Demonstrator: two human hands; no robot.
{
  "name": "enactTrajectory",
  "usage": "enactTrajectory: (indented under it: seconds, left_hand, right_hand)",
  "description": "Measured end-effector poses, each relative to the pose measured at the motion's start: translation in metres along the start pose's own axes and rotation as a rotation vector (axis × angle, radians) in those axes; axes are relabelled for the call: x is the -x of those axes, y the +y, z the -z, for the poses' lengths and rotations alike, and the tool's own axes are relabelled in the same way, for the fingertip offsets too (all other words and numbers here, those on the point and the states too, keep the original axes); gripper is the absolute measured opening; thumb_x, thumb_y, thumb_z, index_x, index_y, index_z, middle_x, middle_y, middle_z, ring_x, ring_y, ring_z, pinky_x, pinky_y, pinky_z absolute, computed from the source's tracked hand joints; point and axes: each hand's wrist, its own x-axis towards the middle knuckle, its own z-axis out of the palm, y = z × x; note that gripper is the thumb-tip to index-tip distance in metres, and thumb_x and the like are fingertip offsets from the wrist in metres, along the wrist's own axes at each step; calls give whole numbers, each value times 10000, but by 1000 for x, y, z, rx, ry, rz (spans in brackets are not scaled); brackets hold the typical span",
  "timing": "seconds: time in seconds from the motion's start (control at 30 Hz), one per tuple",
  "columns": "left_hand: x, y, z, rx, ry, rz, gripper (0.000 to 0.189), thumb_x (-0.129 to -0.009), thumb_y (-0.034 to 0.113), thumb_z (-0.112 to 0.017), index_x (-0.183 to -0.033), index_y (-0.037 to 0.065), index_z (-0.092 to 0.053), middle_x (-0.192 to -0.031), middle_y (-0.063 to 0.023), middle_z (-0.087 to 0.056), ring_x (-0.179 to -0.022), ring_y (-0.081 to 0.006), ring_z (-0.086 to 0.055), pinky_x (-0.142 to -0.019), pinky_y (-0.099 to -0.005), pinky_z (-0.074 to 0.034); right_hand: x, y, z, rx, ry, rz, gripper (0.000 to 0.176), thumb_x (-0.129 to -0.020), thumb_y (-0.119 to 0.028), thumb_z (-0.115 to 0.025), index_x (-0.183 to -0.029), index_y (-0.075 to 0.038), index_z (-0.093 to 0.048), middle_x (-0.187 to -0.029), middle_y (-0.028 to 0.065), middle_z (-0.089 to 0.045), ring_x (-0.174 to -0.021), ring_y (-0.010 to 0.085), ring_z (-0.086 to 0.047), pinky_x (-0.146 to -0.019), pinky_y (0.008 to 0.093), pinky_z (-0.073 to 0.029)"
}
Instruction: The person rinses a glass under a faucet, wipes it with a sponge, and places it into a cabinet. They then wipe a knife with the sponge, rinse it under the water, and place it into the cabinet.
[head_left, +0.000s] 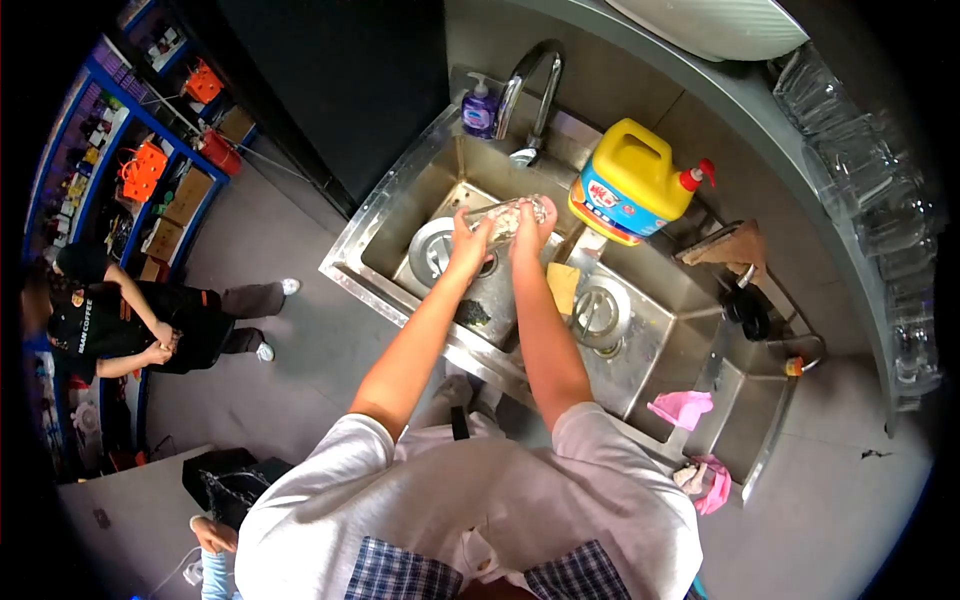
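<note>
Both my hands are closed around a transparent drinking glass (490, 212), held sideways over the left basin (385, 245) of a steel sink. My left hand (470, 243) grips its left end. On the other end is my right hand (532, 226), whose fingers partly hide the glass. Just beyond them, a curved chrome faucet (545, 75) points down into the basin. A round steel lid-like disc (427, 250) lies below my left hand. Dark scraps (472, 314) sit on the basin floor nearer to me.
A yellow detergent jug (625, 180) with a red pump and a purple soap bottle (479, 110) stand behind the basins. A yellow sponge (563, 287) lies right of my forearm. Pink cloth (682, 409) hangs at right. Glasses (850, 170) line the shelf. Another person (130, 320) stands left.
</note>
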Motion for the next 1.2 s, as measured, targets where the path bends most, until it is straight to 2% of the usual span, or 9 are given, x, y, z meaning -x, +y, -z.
enactTrajectory:
  seconds: [0.13,0.23,0.33,0.43,0.6,0.7,0.83,0.9,1.2]
  left_hand:
    - [-29,-23,7,417,-172,434,694,-859,633,-359,-1369,163,-325,-1421,-129,-281,-1160,-360,-421,-846,-569,-416]
    - [-31,-32,-3,313,-17,467,664,-876,567,-377,-1347,99,-368,-1378,-156,-363,-1226,-377,-371,-955,-568,-335]
    - [-70,-81,21,-453,109,-257,665,-827,439,-543,-1337,48,-373,-1328,-183,-406,-1240,-373,-361,-1001,-484,-332]
    - [-5,-7,13,-754,50,-727,713,-732,256,-674,-1328,12,-369,-1294,-218,-426,-1233,-374,-366,-1028,-407,-317]
    - [-49,16,14,-341,-325,-751,658,-640,83,-760,-1218,47,-447,-1092,-67,-565,-986,-210,-547,-866,-337,-457]
    - [-80,-6,22,-143,-356,-445,636,-633,101,-796,-1167,66,-453,-1016,-65,-574,-908,-178,-567,-773,-324,-493]
    - [-87,-6,26,150,-207,22,622,-708,179,-782,-1198,99,-407,-981,-34,-582,-795,-147,-575,-645,-291,-477]
    - [-83,9,27,206,-256,56,697,-738,179,-753,-1298,149,-339,-1005,-23,-583,-821,-147,-585,-652,-303,-469]
    - [-93,21,22,274,-346,106,747,-737,233,-757,-1319,135,-299,-1075,-32,-550,-977,-146,-528,-756,-346,-436]
  right_hand:
    - [27,-42,-18,458,-156,421,643,-684,39,-684,-1261,-64,-420,-1151,106,-460,-937,205,-543,-765,307,-483]
    - [44,-75,-40,806,-301,751,669,-621,-6,-725,-1238,-68,-472,-1166,135,-449,-1019,250,-518,-842,339,-476]
    - [41,-74,-47,857,-368,789,639,-614,-12,-721,-1207,-65,-489,-1151,138,-456,-1057,275,-506,-853,352,-468]
    - [35,-72,-49,918,-403,831,603,-625,-29,-721,-1184,-58,-495,-1141,138,-459,-1055,274,-508,-857,360,-464]
    - [27,-57,-59,788,-552,637,541,-681,-103,-736,-1166,-44,-502,-1092,131,-494,-930,225,-564,-811,343,-476]
    - [-42,-11,-41,783,-645,279,522,-732,-181,-738,-1173,-31,-503,-1013,119,-535,-867,217,-574,-771,329,-480]
    - [-129,-16,-58,1492,-339,684,429,-767,-301,-675,-1065,-1,-601,-1011,265,-587,-906,420,-577,-798,458,-469]
    - [-175,6,-45,1678,-499,298,314,-780,-272,-654,-971,-23,-653,-946,237,-624,-880,398,-602,-779,455,-481]
    - [-154,7,-42,1713,-516,476,210,-846,-222,-571,-875,-42,-676,-858,222,-642,-839,403,-616,-773,476,-489]
